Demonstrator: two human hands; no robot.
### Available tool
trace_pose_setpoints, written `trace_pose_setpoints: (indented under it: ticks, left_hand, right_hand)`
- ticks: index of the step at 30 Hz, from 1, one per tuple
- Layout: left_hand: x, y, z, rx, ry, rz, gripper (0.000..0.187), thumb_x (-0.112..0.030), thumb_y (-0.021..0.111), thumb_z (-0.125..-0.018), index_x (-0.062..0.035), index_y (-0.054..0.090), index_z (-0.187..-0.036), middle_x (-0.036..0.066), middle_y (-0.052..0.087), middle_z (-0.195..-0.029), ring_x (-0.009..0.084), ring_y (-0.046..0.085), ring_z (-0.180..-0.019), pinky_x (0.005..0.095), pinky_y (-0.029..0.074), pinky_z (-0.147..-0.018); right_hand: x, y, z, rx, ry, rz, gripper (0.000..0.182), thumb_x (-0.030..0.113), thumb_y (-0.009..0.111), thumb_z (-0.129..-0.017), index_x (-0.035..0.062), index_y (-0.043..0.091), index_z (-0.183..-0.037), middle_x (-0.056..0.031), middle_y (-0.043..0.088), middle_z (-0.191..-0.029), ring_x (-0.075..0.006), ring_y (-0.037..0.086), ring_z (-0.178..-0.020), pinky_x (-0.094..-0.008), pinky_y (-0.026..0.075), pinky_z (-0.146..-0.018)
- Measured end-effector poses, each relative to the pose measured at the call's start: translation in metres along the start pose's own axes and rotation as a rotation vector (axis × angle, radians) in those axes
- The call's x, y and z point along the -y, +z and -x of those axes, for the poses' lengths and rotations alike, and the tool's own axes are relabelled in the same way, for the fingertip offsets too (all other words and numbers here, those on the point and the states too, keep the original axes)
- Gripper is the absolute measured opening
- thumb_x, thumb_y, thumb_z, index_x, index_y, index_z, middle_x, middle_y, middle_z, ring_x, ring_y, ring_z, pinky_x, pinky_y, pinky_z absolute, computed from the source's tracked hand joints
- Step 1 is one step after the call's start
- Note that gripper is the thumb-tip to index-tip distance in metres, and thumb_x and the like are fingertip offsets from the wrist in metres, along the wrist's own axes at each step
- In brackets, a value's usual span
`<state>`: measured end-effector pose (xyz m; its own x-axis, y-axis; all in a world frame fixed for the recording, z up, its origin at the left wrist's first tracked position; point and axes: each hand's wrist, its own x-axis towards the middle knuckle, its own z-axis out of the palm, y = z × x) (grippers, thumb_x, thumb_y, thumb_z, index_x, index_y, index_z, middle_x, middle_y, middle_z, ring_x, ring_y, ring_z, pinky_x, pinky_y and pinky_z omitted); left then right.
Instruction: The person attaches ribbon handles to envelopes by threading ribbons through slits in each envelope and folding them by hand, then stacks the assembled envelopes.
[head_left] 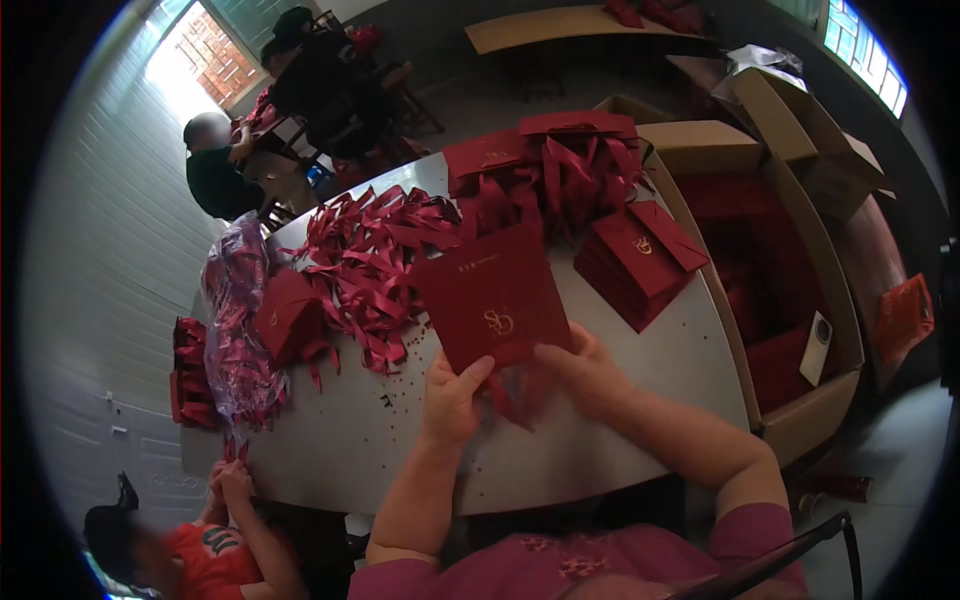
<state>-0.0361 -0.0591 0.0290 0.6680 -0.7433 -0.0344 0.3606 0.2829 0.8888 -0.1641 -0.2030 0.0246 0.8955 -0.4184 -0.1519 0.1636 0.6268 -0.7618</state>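
A dark red paper gift bag with a gold logo is held over the table, its lower end in the picture toward me. My left hand grips its near left corner, thumb on the front. At the near right corner, my right hand is closed on the bag, fingers partly hidden behind it. A red ribbon, blurred, hangs below the bag between both hands. Just right of the bag lies a stack of similar red bags. Loose red ribbons are heaped to its left.
More ribboned bags line the far side of the grey table. A plastic-wrapped bundle lies left. A cardboard box stands right, with a phone on its red contents. Another person's hands are at the near left edge.
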Motion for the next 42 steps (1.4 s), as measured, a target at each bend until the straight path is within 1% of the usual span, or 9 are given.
trace_pose_setpoints:
  ticks: [4, 10, 19, 26, 29, 31, 39, 41, 42]
  left_hand:
    - [-0.005, 0.002, 0.002, 0.014, 0.017, 0.034, 0.029, 0.001, 0.061, -0.088, -0.0019, 0.056, -0.117, 0.007, 0.067, -0.099, 0.0154, 0.063, -0.079, 0.0270, 0.051, -0.072]
    - [-0.014, 0.012, 0.005, 0.045, 0.056, 0.044, 0.031, -0.001, 0.059, -0.091, -0.0025, 0.055, -0.121, 0.008, 0.066, -0.106, 0.0164, 0.063, -0.085, 0.0291, 0.052, -0.076]
    - [-0.008, -0.017, -0.013, 0.015, 0.212, 0.150, 0.037, -0.030, 0.041, -0.103, -0.0010, 0.055, -0.122, 0.010, 0.064, -0.114, 0.0210, 0.062, -0.101, 0.0370, 0.047, -0.093]
    - [-0.004, -0.035, -0.020, -0.132, 0.091, 0.262, 0.027, -0.027, 0.049, -0.101, -0.0032, 0.061, -0.099, 0.008, 0.066, -0.090, 0.0189, 0.063, -0.083, 0.0330, 0.050, -0.082]
    - [0.005, -0.048, -0.028, -0.242, 0.025, 0.298, 0.026, -0.030, 0.053, -0.098, -0.0051, 0.061, -0.097, 0.007, 0.066, -0.086, 0.0192, 0.063, -0.079, 0.0329, 0.050, -0.079]
    - [0.008, -0.055, -0.030, -0.326, -0.011, 0.309, 0.027, -0.033, 0.056, -0.097, -0.0066, 0.061, -0.095, 0.006, 0.066, -0.084, 0.0191, 0.063, -0.077, 0.0327, 0.050, -0.077]
    - [0.007, -0.058, -0.026, -0.535, 0.021, 0.232, 0.015, -0.020, 0.057, -0.095, -0.0057, 0.057, -0.092, 0.005, 0.062, -0.082, 0.0157, 0.060, -0.072, 0.0278, 0.049, -0.068]
    - [0.008, -0.057, -0.030, -0.561, 0.038, 0.283, 0.011, -0.015, 0.059, -0.094, -0.0050, 0.056, -0.091, 0.005, 0.061, -0.080, 0.0146, 0.059, -0.069, 0.0261, 0.050, -0.065]
    - [0.007, -0.056, -0.030, -0.552, 0.028, 0.289, 0.010, -0.014, 0.059, -0.093, -0.0049, 0.056, -0.091, 0.005, 0.061, -0.080, 0.0145, 0.059, -0.069, 0.0263, 0.050, -0.065]
  right_hand:
    - [-0.005, -0.002, -0.002, 0.126, -0.035, -0.113, 0.030, 0.013, 0.059, -0.096, 0.0011, 0.052, -0.123, -0.0087, 0.066, -0.105, -0.0167, 0.065, -0.089, -0.0324, 0.054, -0.082]
    - [0.008, 0.014, 0.003, -0.002, -0.113, 0.089, 0.029, 0.015, 0.057, -0.098, 0.0011, 0.052, -0.122, -0.0087, 0.066, -0.102, -0.0166, 0.065, -0.087, -0.0312, 0.055, -0.078]
    - [0.053, 0.046, -0.035, 0.009, -0.298, 0.176, 0.020, 0.015, 0.056, -0.098, 0.0020, 0.057, -0.114, -0.0062, 0.066, -0.098, -0.0127, 0.064, -0.078, -0.0275, 0.055, -0.067]
    - [0.110, 0.094, -0.130, -0.051, -0.411, 0.005, 0.019, 0.014, 0.056, -0.098, -0.0001, 0.058, -0.110, -0.0107, 0.068, -0.087, -0.0187, 0.067, -0.072, -0.0320, 0.057, -0.067]
    - [0.100, 0.073, -0.193, -0.195, -0.362, -0.078, 0.016, 0.013, 0.058, -0.096, -0.0008, 0.060, -0.104, -0.0151, 0.069, -0.086, -0.0229, 0.068, -0.071, -0.0337, 0.057, -0.069]
    - [0.093, 0.063, -0.211, -0.550, -0.180, -0.098, 0.015, 0.012, 0.059, -0.095, -0.0023, 0.063, -0.099, -0.0194, 0.070, -0.088, -0.0254, 0.068, -0.071, -0.0337, 0.057, -0.069]
    - [0.089, 0.055, -0.198, -0.367, -0.180, -0.048, 0.014, 0.001, 0.057, -0.087, -0.0091, 0.063, -0.095, -0.0233, 0.068, -0.090, -0.0288, 0.068, -0.075, -0.0370, 0.057, -0.069]
    - [0.075, 0.040, -0.197, -0.334, -0.315, 0.106, 0.021, 0.004, 0.061, -0.084, -0.0087, 0.062, -0.101, -0.0238, 0.068, -0.096, -0.0300, 0.067, -0.082, -0.0413, 0.056, -0.071]
    - [0.068, 0.043, -0.190, -0.524, -0.355, 0.244, 0.038, 0.010, 0.067, -0.080, -0.0071, 0.059, -0.113, -0.0217, 0.066, -0.107, -0.0290, 0.065, -0.093, -0.0416, 0.054, -0.079]
